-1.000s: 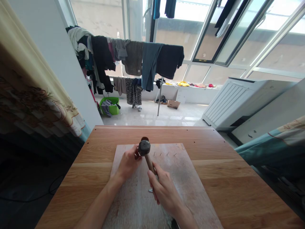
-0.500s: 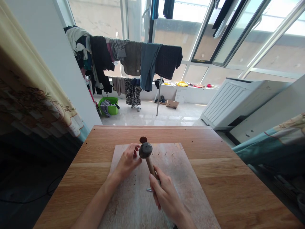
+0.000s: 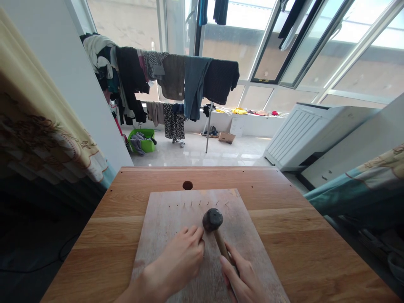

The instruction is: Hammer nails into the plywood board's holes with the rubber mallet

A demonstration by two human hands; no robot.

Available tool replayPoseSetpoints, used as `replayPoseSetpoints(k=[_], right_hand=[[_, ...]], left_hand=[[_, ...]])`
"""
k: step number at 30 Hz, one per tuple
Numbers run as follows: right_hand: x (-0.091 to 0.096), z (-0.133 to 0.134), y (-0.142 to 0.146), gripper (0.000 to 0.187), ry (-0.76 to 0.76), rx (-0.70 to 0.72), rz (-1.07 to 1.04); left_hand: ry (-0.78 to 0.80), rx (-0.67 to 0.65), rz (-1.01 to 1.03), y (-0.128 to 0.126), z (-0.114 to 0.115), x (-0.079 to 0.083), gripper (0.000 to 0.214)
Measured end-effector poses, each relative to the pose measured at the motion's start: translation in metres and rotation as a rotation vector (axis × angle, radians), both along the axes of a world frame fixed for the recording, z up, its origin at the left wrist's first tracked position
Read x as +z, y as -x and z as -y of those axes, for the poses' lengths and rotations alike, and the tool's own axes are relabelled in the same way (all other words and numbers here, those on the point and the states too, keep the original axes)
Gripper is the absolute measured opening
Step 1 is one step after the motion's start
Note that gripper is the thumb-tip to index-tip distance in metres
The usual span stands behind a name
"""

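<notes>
The brown wooden table [image 3: 299, 235] carries a worn grey rectangular board [image 3: 170, 214] (a round hole lies in the table just beyond the board). The right hand [image 3: 243, 282] grips the handle of a dark round-headed wooden hammer [image 3: 213, 221] over mid-board. The left hand [image 3: 179, 261] curls beside it, fingertips down; whether they pinch anything is hidden. A row of small nails [image 3: 198, 203] lines the far edge. This looks like a pause between nails, and another blow calls for a nail stood upright.
</notes>
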State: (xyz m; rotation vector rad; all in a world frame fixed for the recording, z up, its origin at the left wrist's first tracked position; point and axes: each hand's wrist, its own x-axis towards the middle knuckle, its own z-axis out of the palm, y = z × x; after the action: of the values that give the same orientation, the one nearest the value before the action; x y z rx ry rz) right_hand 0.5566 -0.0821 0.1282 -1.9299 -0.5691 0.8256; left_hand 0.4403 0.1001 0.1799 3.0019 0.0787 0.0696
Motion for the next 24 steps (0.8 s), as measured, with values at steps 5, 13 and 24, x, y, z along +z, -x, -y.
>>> replayPoseSetpoints(k=[5,13,24], right_hand=[[0.0,-0.001,0.0,0.074,-0.021,0.006,0.006],[0.008,-0.003,-0.001,0.077,-0.015,0.067,-0.006],[0.006,-0.004,0.001,0.074,-0.032,0.04,0.023]], left_hand=[[-0.013,-0.026,-0.058,-0.003,0.001,-0.003,0.011],[0.44,0.156,0.17,0.01,-0.047,0.004,0.018],[0.648,0.572,0.582,0.005,-0.103,-0.038,0.016]])
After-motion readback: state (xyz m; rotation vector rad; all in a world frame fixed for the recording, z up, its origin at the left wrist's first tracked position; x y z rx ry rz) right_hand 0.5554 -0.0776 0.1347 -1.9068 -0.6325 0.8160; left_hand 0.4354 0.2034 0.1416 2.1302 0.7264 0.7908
